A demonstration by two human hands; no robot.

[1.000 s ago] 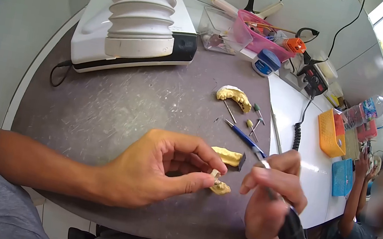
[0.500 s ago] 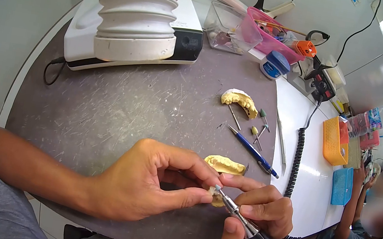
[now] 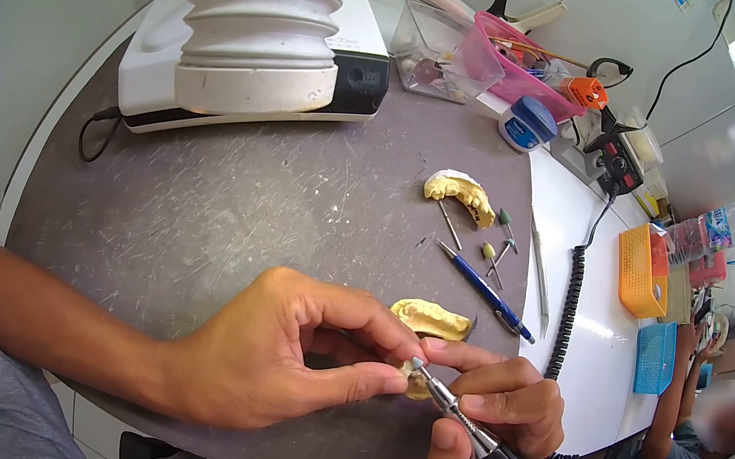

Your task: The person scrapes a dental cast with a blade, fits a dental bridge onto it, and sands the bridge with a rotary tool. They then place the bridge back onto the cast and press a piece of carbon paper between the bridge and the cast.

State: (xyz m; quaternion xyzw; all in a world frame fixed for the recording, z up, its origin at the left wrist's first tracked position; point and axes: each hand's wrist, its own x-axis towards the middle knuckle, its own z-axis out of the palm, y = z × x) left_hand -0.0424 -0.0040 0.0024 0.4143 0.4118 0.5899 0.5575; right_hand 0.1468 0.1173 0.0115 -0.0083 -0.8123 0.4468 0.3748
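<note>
Near front edge of tabletop (image 3: 226, 206): pinching small plaster piece (image 3: 415, 385) between thumb and forefinger of left hand (image 3: 268, 359), fingers (image 3: 361, 382) closed tight on it, held just off the surface. Gripping grinding tool (image 3: 486, 449) pen-style in right hand (image 3: 497, 412), fingers wrapped shut round it. Changed since a second ago: tool swung down from raised, tip now touching piece; hardly moved over last half second. Reads as grinding begun, probably. Piece yellowish, lumpy, mostly hidden by fingertips. Just behind, yellow plaster mould (image 3: 430, 318); farther back second mould (image 3: 461, 192), blue pen (image 3: 484, 290), loose burs (image 3: 499, 237).
</note>
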